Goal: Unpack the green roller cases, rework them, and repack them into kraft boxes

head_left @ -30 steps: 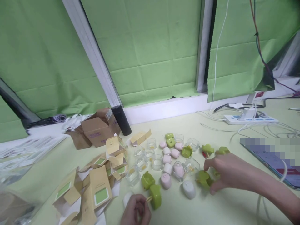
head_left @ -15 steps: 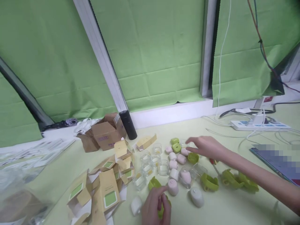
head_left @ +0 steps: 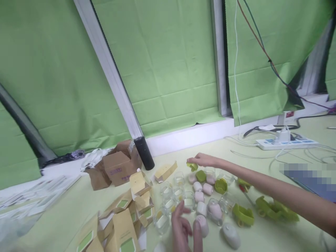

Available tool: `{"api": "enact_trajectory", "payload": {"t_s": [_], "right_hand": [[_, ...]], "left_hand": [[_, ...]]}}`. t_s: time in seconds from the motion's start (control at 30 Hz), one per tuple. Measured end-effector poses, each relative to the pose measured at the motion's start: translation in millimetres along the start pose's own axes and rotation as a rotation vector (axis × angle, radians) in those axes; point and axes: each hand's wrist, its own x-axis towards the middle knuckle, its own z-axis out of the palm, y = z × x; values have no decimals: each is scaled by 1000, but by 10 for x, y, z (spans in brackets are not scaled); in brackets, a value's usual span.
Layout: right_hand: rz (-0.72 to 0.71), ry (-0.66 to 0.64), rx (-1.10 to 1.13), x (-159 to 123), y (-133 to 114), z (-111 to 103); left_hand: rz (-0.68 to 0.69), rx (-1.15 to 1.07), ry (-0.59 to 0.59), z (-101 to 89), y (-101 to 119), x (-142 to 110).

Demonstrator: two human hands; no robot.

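My right hand [head_left: 203, 160] reaches across to the back of the pile, its fingers closed on a small green case [head_left: 193, 167]. Another green case [head_left: 201, 176] lies just below it, and an open green case [head_left: 221, 186] is to the right. At the lower middle, my left hand [head_left: 182, 227] has thumb and index finger spread, with nothing visible between them. Its thumb is beside a pale pink rounded case [head_left: 203, 225]. Clear plastic boxes [head_left: 169, 203] stand left of that hand. White and pink small cases [head_left: 201, 209] form a column between the hands.
Opened kraft cartons [head_left: 126, 227] are heaped at left. Behind them are a brown cardboard box [head_left: 119, 168] and a black bottle [head_left: 144, 153]. At right are a power strip [head_left: 287, 142], a screwdriver [head_left: 246, 196], and several green character-shaped cases [head_left: 275, 210].
My right hand has moved left and taken hold of a green case at the back. My left hand's fingers have spread apart, and the green piece by it is out of sight. The view has shifted.
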Motion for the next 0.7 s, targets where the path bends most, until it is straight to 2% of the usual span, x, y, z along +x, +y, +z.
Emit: {"api": "enact_trajectory", "payload": {"t_s": [0.1, 0.13, 0.23, 0.27, 0.37, 0.43, 0.5, 0.6, 0.7], "right_hand": [[-59, -197, 341, -463, 37, 218], [-60, -253, 442, -623, 37, 312], [-30, -345, 721, -991, 44, 556], [-14, -372, 820, -1063, 65, 604], [93, -459, 1337, -1161, 217, 626], [183, -389, 1791, -1171, 369, 569], [233, -234, 2080, -1167, 516, 497], [233, -74, 2169, -1168, 669, 430], [241, -48, 2165, -1200, 729, 471]], "left_hand": [[-10, -17, -29, 161, 323, 160], [-38, -57, -71, 222, 391, 189], [-162, -298, -259, 378, 461, 195], [-198, -376, -283, 406, 453, 183], [-224, -516, -179, 393, 405, 171], [-244, -596, -102, 331, 382, 195], [-296, -676, -68, 272, 367, 226], [-361, -748, -62, 241, 343, 240], [-401, -806, -117, 262, 296, 206]]}}
